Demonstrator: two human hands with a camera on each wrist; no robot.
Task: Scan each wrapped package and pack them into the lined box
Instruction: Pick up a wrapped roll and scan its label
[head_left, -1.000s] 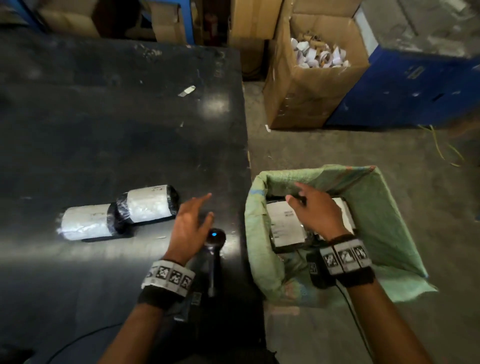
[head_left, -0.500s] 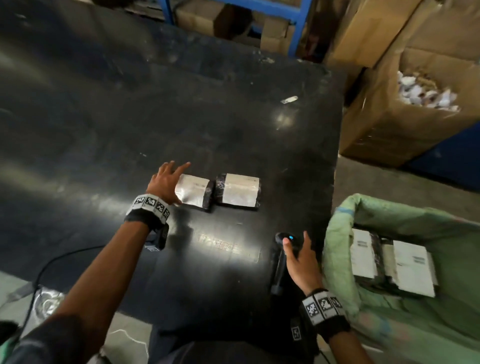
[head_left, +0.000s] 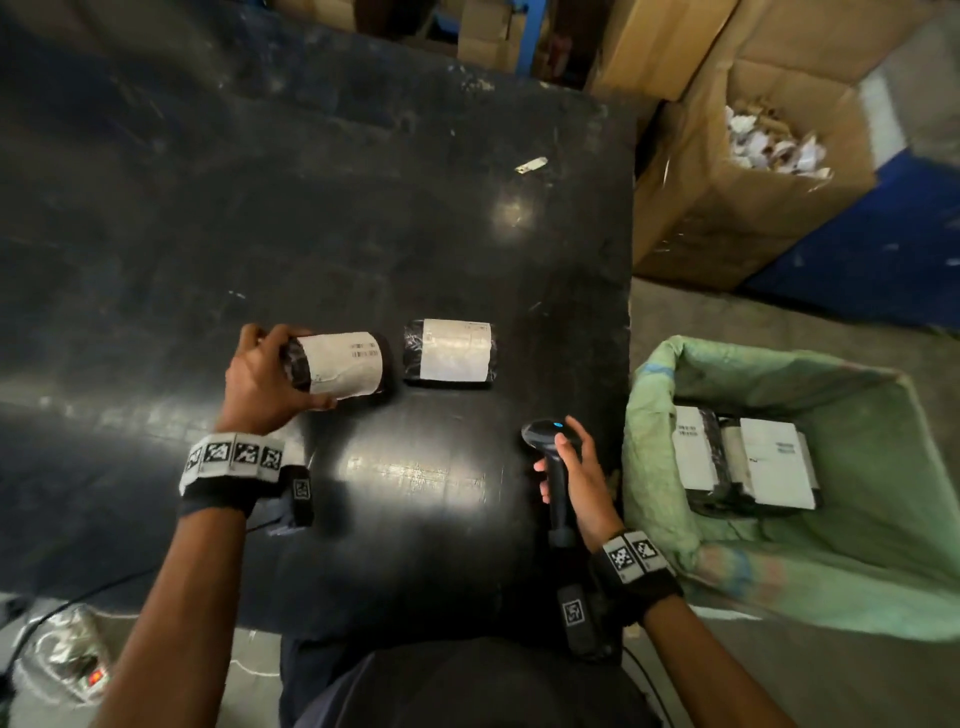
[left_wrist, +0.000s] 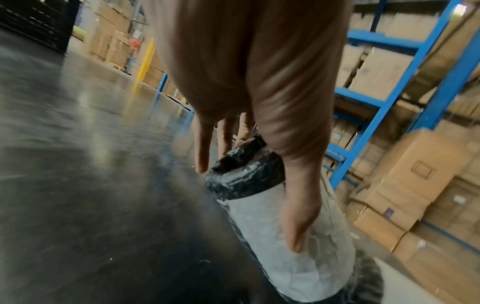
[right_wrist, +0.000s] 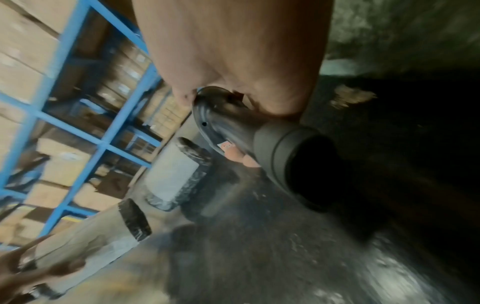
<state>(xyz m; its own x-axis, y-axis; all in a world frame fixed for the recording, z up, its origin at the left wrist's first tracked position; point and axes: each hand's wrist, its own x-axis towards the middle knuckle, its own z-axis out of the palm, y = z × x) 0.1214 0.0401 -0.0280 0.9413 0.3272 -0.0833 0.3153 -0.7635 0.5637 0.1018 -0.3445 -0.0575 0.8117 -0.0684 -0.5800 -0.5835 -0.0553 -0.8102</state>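
Two black-wrapped packages with white labels are at the middle of the dark table. My left hand grips the left package by its left end, label up. The second package lies just to its right, untouched. My right hand holds the black barcode scanner by its handle near the table's right edge, its blue light lit. Off the table to the right stands the box with a green liner, with two labelled packages inside.
An open cardboard box of crumpled paper stands on the floor at the back right, beside a blue unit. A small paper scrap lies on the far table. Blue racking with cartons stands behind. A cable trails at the lower left.
My right hand left the lined box and took hold of the scanner. My left hand moved off the scanner to the left package and now grips it, tilted label-up.
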